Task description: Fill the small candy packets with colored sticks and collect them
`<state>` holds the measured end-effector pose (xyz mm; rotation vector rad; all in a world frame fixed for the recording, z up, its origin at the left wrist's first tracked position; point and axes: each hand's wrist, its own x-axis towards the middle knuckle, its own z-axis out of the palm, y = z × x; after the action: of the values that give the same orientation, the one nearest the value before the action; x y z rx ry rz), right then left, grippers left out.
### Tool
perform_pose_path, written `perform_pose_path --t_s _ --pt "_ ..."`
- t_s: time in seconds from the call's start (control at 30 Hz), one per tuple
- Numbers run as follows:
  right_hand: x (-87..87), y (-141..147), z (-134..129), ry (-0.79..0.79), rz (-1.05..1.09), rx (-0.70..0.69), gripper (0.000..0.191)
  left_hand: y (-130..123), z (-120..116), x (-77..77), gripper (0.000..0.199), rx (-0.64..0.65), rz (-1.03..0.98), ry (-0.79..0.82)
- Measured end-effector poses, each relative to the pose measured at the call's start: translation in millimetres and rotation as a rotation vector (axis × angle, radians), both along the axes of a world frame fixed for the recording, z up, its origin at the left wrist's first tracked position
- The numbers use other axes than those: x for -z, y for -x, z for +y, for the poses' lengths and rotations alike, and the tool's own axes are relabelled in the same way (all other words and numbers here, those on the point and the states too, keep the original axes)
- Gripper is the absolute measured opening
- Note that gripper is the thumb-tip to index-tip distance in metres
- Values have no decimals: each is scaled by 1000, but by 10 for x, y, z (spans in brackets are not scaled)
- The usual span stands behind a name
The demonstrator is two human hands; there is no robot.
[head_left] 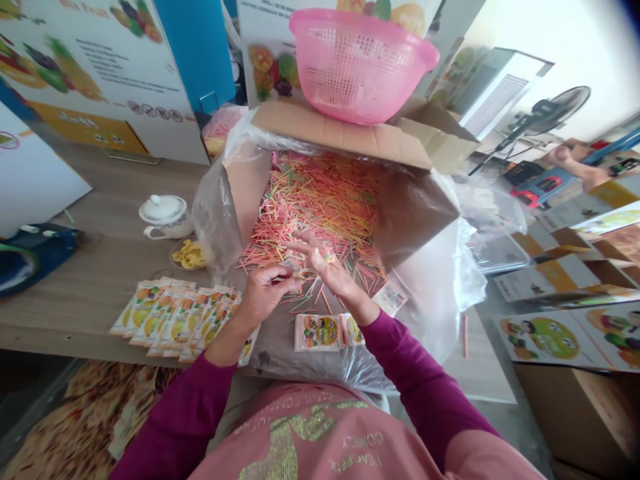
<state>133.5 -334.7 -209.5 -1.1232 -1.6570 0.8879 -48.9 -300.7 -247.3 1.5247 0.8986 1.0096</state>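
Person seated at a wood-look table, seen from above, both bare hands working right over an open cardboard box (345, 130) lined w/ a clear plastic bag (215, 213). Box is heaped w/ thin coloured sticks (320, 200), mostly pink, orange, green, prob. wood, though exact material is hard to make out at this res.

Left hand (267, 293) is at the box's near edge, fingers curled in narrow, tips pinched toward thumb. Whatever's in the pinch is hidden by the fingers, so can't tell if it's holding anything. Right hand (330, 270) is just beside it, fingers fanned wider, w/ a small colourful bit by the fingers (328, 257), too small and blurred to say what, maybe a few sticks.

Small printed sachets (317, 332) lie on the plastic right below the hands, partly overlapped, and more sachets (175, 320) sit in overlapping rows on the table to the left, their ends partly under the left forearm. Pink plastic colander (357, 67) sits on the box's far flap, its top cut off by the frame. White lidded pot (165, 217) stands left of the box, near a yellow heap (189, 255), can't tell what. Magenta sleeves (425, 373) run in from the bottom edge.
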Motion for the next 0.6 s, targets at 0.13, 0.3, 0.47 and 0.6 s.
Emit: perform_pose_path --t_s 0.13,0.3,0.47,0.6 --pt "114 -60 34 -28 125 -88 63 -43 -31 129 22 27 -73 129" --pt "111 68 12 -44 328 -76 62 -161 -116 167 38 93 -269 371" --pt "112 121 -141 -128 25 -100 56 83 -442 52 32 136 -18 203" --pt "177 -379 -284 16 -579 166 39 711 -684 185 28 -21 488 -182"
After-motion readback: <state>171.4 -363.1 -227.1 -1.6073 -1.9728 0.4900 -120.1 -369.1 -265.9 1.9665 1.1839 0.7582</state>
